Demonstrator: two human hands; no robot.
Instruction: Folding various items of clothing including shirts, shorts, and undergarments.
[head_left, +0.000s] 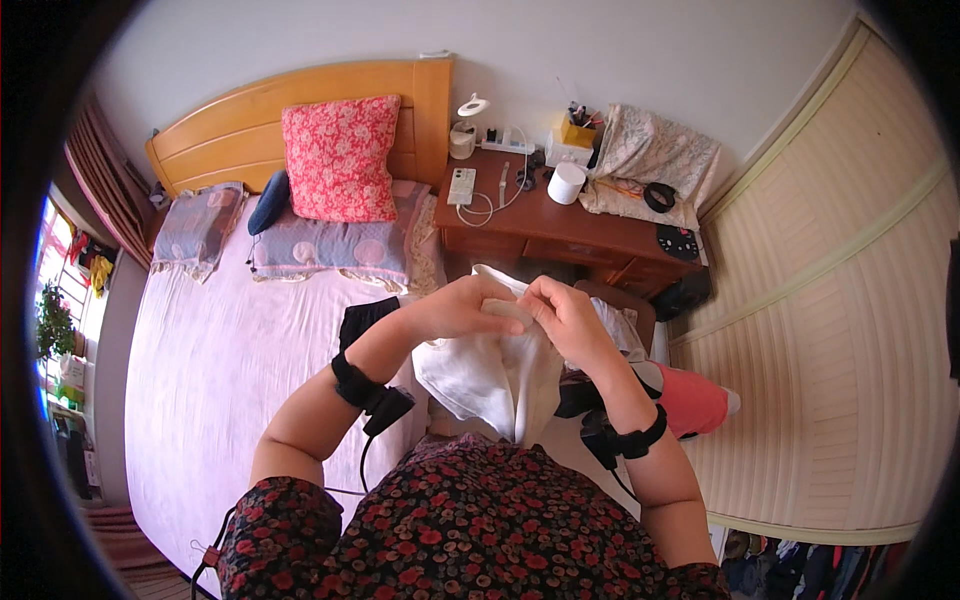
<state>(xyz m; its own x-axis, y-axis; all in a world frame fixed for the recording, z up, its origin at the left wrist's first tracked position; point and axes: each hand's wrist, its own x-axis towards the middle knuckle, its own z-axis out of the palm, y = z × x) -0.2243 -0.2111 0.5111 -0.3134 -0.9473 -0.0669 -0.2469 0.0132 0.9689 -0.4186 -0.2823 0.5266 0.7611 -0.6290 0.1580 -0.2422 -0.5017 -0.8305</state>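
Note:
A white cloth garment (478,378) hangs from both my hands in front of my body, its lower part draping down toward my lap. My left hand (468,308) grips its upper edge, the fingers curled round the fabric. Close beside it, my right hand (563,318) pinches the same edge between thumb and fingers. A folded band of the cloth shows between the two hands. What kind of garment it is cannot be made out. Black straps with small devices sit on my left forearm (320,415) and right forearm (655,455).
To the left is a bed (220,370) with a pink sheet, a red floral cushion (343,160) and a black cloth (363,322) at its edge. A brown desk (600,238) stands ahead, holding a white cylinder (566,184) and a phone (462,186). Sliding wardrobe doors (810,330) rise at right.

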